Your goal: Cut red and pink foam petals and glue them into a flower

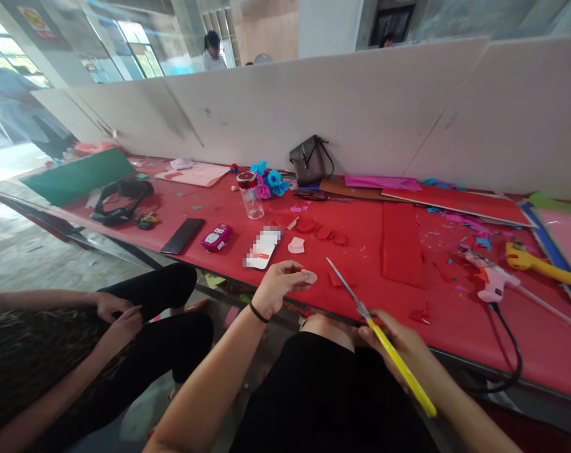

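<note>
Between the thumb and fingers of my left hand is a small pale pink paper piece with a rounded end. My right hand grips scissors with yellow handles, their blades pointing up and left, apart from the paper. Beyond my left hand lie another pale pink paper piece and several red petal-shaped pieces in a row. A red scrap rests just past the scissor tips. To the left of these is a phone with a lit screen.
On the red table stand a clear jar and a dark bag. A pink glue gun with a cable and a yellow tool lie at right. A seated person is on my left, hands in lap.
</note>
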Demonstrator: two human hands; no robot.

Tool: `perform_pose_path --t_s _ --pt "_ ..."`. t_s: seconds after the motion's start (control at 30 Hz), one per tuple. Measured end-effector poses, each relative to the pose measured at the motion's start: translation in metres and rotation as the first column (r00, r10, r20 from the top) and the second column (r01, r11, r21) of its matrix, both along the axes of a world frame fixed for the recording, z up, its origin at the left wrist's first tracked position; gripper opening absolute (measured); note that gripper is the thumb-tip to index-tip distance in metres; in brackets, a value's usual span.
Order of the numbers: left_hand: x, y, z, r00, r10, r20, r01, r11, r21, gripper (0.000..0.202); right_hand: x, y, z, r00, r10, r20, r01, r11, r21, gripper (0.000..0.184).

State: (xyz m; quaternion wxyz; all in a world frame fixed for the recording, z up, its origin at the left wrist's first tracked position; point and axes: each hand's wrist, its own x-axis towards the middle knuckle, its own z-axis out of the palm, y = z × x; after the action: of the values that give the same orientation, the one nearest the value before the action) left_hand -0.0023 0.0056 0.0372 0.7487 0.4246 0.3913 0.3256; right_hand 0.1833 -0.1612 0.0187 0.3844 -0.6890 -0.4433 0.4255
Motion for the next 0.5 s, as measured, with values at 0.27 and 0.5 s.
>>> perform_pose_path --t_s 0.27,0.5 --pt "0.01 -0.01 -0.008 0.998 0.061 -0.016 -0.055 0.968 0.245 0.017 0.056 0.049 0.001 0.638 0.019 0.77 0.135 0.982 -0.136 0.056" --pt "0.016 -0.011 -0.022 0.984 0.176 -0.034 -0.161 0.951 0.265 0.028 0.066 0.059 -0.011 0.489 0.139 0.861 0.126 0.966 -0.227 0.048"
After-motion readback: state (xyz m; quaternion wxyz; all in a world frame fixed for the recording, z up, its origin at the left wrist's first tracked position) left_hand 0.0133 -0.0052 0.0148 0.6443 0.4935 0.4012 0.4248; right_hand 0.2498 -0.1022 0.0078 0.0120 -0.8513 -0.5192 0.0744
